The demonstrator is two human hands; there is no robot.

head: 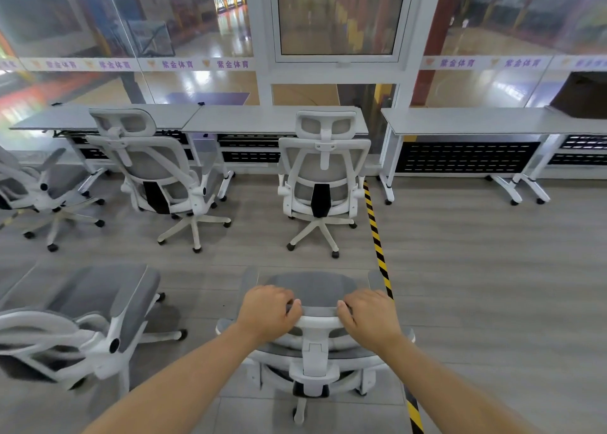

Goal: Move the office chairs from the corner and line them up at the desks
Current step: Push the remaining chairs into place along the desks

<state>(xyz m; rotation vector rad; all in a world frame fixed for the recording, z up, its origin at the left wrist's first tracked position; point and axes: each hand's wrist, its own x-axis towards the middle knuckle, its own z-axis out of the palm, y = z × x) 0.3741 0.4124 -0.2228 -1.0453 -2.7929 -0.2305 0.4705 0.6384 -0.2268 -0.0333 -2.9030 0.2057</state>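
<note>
At six o'clock, the left hand (267, 312) and right hand (369, 317) gripped the headrest (320, 313) of the office chair (315, 351), fingers curled over it, presumably to steer it toward the vacant desk (466, 121) at one o'clock.

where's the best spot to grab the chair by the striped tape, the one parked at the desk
Grip the headrest top edge, coming from behind. The chair has its back turned this way, and the headrest frame forms a raised bar, like the one both hands hold on the near chair.
</note>
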